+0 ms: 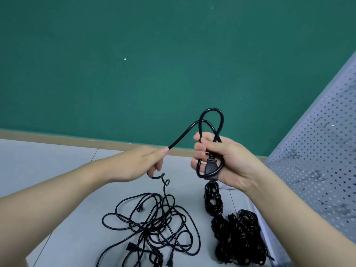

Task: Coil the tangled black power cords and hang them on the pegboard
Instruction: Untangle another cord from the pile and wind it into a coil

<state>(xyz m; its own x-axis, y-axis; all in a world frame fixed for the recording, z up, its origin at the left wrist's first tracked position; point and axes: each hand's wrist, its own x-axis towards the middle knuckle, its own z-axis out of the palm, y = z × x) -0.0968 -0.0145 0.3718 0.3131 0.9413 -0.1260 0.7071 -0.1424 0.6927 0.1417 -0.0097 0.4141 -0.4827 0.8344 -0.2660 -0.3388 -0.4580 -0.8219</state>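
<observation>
A: What are the hands holding?

B: The right hand (217,160) has its fingers (200,146) clenched round two loops of a black cord (192,126) and its plug (211,166). The left hand (142,162) pinches the same cord, which drops to a loose tangle (152,226) on the floor (57,160).

A: And the rest?

B: Bundled cords (237,234) lie just right of the tangle, near the lower edge of the pegboard (323,151), which leans at far right. Bare floor lies left, running back to the green wall (134,64).
</observation>
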